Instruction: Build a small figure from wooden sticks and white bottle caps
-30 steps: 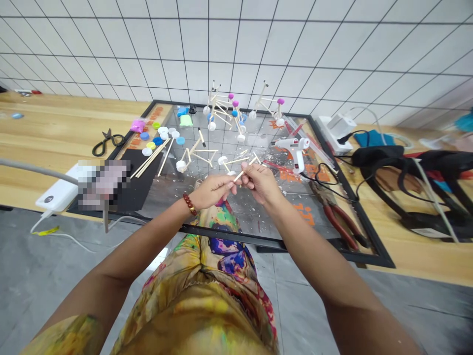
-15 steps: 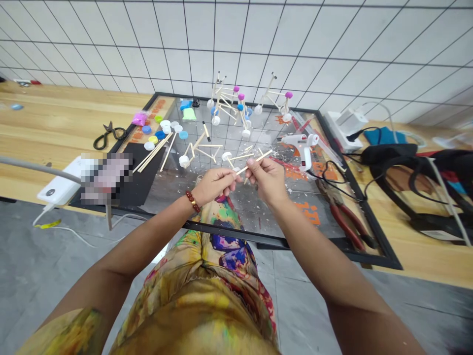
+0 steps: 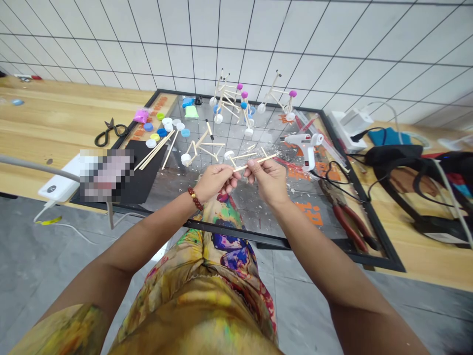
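Note:
My left hand (image 3: 216, 182) and my right hand (image 3: 266, 180) are close together above a glass-topped mat, both pinching a thin wooden stick (image 3: 256, 162). The left fingertips hold its near end, and the right fingers grip it further along. Just beyond my hands, a flat model of sticks and white bottle caps (image 3: 199, 147) lies on the mat. A white cap (image 3: 229, 155) with sticks attached lies nearest my fingers. Two standing stick models with pink and blue balls (image 3: 232, 101) stand at the far edge.
A hot glue gun (image 3: 305, 144) and red-handled pliers (image 3: 349, 222) lie to the right. On the left are loose sticks (image 3: 155, 152) on black card (image 3: 138, 170), coloured bottle caps (image 3: 166, 124), black-handled scissors (image 3: 111, 132) and a white power bank (image 3: 59, 186).
The wooden stick has swung from a steep slant to a flatter one, its far end now pointing right. My hands have drawn slightly apart, and the whole view has shifted slightly.

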Demonstrator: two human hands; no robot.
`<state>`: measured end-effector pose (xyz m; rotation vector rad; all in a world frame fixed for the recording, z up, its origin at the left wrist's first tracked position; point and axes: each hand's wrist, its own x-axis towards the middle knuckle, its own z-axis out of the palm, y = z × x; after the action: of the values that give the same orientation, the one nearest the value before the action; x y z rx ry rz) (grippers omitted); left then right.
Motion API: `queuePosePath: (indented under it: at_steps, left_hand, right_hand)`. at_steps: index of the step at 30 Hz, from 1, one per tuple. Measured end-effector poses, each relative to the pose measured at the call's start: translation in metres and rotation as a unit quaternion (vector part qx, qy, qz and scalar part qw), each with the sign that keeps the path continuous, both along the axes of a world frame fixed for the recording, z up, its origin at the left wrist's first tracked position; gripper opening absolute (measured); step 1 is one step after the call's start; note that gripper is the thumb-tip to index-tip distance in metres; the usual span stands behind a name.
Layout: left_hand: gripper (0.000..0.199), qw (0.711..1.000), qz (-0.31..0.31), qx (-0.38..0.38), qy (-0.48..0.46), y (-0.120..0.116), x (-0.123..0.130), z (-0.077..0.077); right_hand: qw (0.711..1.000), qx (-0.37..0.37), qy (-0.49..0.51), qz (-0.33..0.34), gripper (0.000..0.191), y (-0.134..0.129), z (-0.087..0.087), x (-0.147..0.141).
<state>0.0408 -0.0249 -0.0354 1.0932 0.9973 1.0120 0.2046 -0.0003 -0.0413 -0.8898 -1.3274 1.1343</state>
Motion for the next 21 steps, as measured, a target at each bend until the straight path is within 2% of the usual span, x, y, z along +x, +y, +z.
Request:
queuePosePath:
  at_steps: [3, 7, 12, 14, 18, 21]
  left_hand:
    - [0.018, 0.999, -0.008, 0.003, -0.034, 0.001, -0.001, -0.002]
    - [0.017, 1.0, 0.002, 0.013, 0.001, 0.003, -0.003, -0.006]
    - [0.017, 0.999, 0.017, -0.012, 0.038, 0.002, -0.003, -0.004]
    - [0.017, 0.998, 0.041, -0.014, 0.034, 0.002, -0.004, -0.003]
    - [0.013, 0.997, 0.056, -0.004, -0.044, 0.004, -0.006, -0.002]
    - [0.016, 0.998, 0.052, 0.007, -0.046, 0.006, -0.008, -0.004]
  right_hand:
    - [1.0, 0.016, -0.011, -0.008, 0.042, 0.0, 0.001, 0.001]
    - [0.998, 0.039, -0.054, -0.012, 0.044, -0.004, 0.004, 0.002]
    - [0.996, 0.054, -0.066, 0.005, 0.042, -0.005, 0.004, 0.001]
    - [0.999, 0.022, -0.037, 0.016, 0.042, -0.002, 0.002, 0.001]
    - [0.992, -0.104, 0.059, 0.045, 0.046, 0.007, -0.002, 0.002]
    - [0.984, -0.141, 0.096, 0.051, 0.048, 0.011, -0.003, 0.004]
